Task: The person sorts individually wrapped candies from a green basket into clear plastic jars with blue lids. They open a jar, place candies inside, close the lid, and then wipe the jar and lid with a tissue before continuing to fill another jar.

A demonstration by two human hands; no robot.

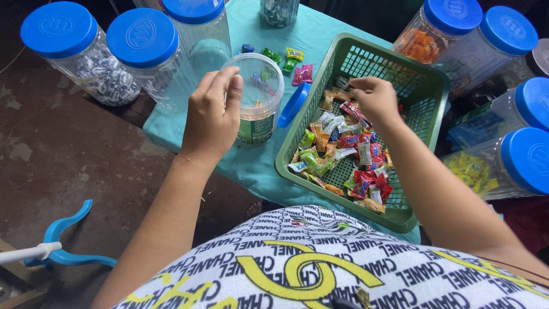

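Two hands at work: left hand (213,111), fingers curled together, touches open jar (258,91) at 12 o'clock; right hand (374,97) pinches among candies (343,157) in basket (426,91) at 2 o'clock on desk (251,163).

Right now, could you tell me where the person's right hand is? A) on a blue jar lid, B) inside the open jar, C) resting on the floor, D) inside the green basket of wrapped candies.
D: the right hand reaches into the green basket above the wrapped candies, while the left hand rests at the open jar.
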